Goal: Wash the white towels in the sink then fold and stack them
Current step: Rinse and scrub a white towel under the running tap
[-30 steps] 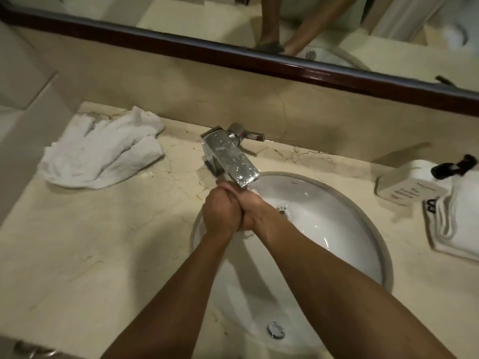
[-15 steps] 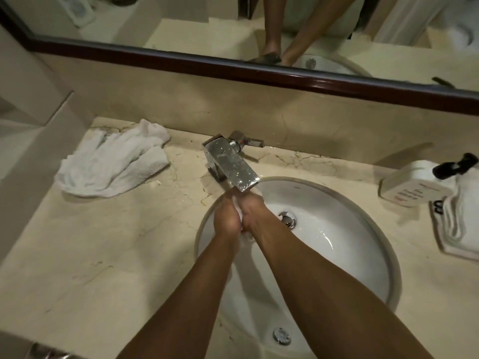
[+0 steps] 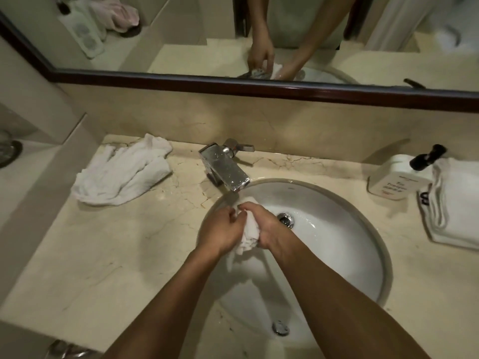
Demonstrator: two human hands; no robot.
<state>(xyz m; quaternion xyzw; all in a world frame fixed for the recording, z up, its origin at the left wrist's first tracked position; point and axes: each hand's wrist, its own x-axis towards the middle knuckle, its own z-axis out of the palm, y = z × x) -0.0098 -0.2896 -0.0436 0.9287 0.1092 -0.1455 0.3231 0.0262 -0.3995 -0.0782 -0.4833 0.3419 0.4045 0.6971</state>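
Note:
A small white towel (image 3: 249, 233) is bunched between both hands over the left side of the white oval sink (image 3: 337, 244), just below the chrome faucet (image 3: 224, 167). My left hand (image 3: 220, 230) grips its left side with curled fingers. My right hand (image 3: 269, 225) grips its right side, and a wet end hangs down between the wrists. A crumpled white towel (image 3: 121, 174) lies on the counter left of the faucet. Folded white towels (image 3: 456, 203) sit stacked at the right edge.
A white soap bottle (image 3: 396, 180) with a black pump stands right of the sink beside the folded stack. The beige marble counter (image 3: 108, 255) runs left to a side wall. A dark-framed mirror (image 3: 259, 85) spans the back wall.
My hands have shifted apart and lower in the basin, so more of the towel now shows between them. The view has tilted up, showing more of the mirror.

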